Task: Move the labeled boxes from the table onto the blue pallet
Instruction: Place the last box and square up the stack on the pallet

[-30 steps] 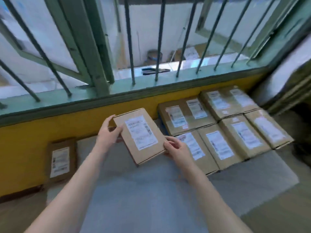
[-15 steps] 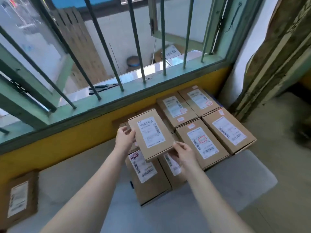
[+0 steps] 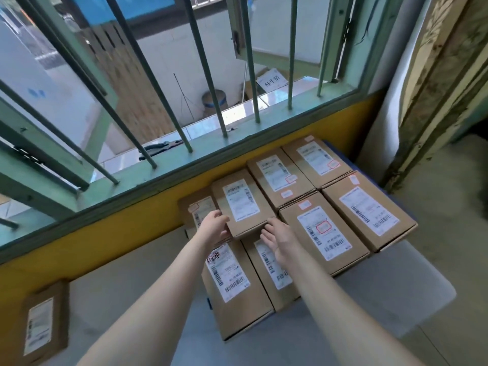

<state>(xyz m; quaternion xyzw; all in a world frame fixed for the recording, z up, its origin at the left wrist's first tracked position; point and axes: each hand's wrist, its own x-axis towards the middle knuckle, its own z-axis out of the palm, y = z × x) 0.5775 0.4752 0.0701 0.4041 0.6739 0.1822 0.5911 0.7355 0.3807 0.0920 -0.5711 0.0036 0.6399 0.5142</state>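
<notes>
Your left hand (image 3: 215,228) grips the near-left corner of the labelled brown cardboard box (image 3: 241,203) atop the stacked boxes; your right hand (image 3: 280,240), fingers loosely open, touches its near-right corner.

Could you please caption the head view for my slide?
Both hands, left and right, set a labeled box among stacked boxes below a barred window.

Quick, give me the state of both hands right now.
Left hand: closed on the near-left edge of the labeled box.
Right hand: open, fingers spread, at the same box's near edge, not gripping.
</notes>
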